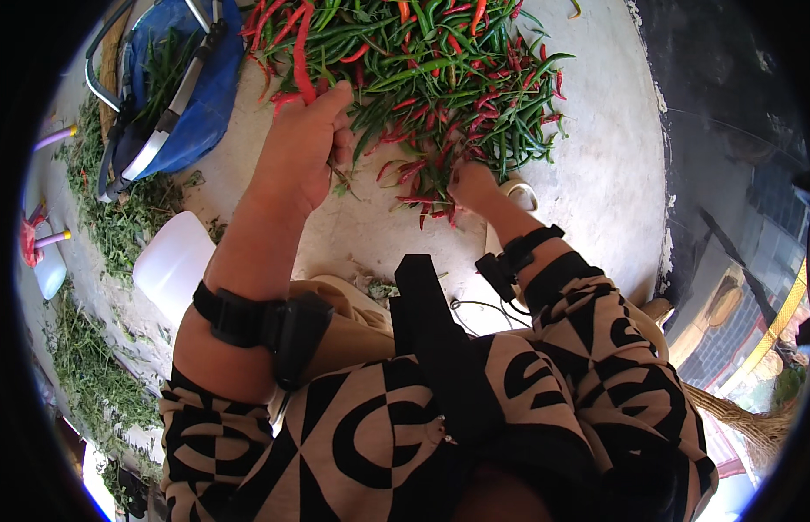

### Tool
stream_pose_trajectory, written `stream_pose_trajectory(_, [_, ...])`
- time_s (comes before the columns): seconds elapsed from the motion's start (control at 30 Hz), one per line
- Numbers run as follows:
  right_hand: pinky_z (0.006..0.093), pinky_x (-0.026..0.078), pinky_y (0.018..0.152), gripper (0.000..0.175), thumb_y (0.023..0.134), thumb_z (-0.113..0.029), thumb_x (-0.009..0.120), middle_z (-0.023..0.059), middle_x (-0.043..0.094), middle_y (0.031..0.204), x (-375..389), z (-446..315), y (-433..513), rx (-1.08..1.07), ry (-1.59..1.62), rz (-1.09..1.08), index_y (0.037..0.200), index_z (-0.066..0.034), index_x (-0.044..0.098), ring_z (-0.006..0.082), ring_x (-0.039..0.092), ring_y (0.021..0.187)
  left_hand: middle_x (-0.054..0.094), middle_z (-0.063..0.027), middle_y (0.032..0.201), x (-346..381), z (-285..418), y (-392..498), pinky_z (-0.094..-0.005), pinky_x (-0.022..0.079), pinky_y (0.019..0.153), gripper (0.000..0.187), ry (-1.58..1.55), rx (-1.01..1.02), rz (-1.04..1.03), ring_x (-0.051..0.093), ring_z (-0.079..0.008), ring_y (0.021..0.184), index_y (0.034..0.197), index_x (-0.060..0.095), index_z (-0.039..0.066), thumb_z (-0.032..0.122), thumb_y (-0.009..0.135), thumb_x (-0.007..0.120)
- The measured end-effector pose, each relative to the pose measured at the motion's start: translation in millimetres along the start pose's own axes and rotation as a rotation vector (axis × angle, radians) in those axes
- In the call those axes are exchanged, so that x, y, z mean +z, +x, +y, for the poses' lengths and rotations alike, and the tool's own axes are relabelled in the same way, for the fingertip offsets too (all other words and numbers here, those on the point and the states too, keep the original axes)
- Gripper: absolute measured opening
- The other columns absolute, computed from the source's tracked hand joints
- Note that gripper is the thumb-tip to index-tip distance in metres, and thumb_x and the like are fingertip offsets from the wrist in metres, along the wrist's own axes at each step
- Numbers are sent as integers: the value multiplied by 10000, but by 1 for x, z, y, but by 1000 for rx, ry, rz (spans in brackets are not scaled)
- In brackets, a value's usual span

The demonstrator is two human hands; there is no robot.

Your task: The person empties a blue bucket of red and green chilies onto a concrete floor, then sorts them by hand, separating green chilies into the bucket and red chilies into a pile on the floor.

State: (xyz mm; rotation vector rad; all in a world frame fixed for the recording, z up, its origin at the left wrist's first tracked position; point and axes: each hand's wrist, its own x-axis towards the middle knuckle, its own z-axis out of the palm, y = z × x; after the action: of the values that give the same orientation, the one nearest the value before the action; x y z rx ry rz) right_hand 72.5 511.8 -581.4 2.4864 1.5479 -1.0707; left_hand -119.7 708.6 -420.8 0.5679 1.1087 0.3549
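In my left hand [307,140] is a long red chili pepper [302,55], its tip pointing away from me. A bit of green stem hangs below the fingers. Beyond both hands spreads a heap of green and red chili peppers [437,72] on the pale concrete floor [607,143]. My right hand [473,186] reaches into the near edge of that heap, among small dark red chilies [415,171]. Its fingertips are turned away and partly hidden, so whether they grip a chili cannot be told.
At the left, a blue sheet or bag [216,98] with a metal frame [147,153] holds green chilies. A whitish plastic container [173,261] stands near my left forearm. Green plant scraps [98,365] litter the left floor. Thin black cable [486,303] lies before me; a dark glossy surface [725,130] borders the right.
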Motion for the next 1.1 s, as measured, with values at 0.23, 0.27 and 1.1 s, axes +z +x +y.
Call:
stream_pose_trajectory(0.23, [393, 463, 644, 230, 666, -220, 641, 153, 584, 691, -45, -42, 7, -242, 1, -221, 762, -20, 580, 311, 594, 710, 417, 29, 624, 8, 0, 2, -234, 328, 468, 147, -8, 23, -2, 410, -90, 536, 780, 496, 88, 197, 844, 571])
stream_pose_trajectory(0.27, [398, 462, 650, 241, 666, -230, 642, 157, 584, 703, -32, -51, 5, -250, -15, -260, 774, -21, 584, 314, 594, 716, 418, 28, 624, 8, 0, 2, -235, 329, 468, 146, -19, 34, -10, 411, -91, 536, 781, 497, 86, 194, 844, 571])
stream_pose_trajectory(1.1, [197, 416, 463, 148, 798, -142, 644, 31, 603, 700, -148, -146, 11, -223, 1143, -122, 819, -3, 600, 71, 558, 577, 584, -64, 825, 5, -8, -4, -273, 445, 562, 213, -92, -155, -232, 542, -135, 686, 970, 540, 18, 210, 907, 472])
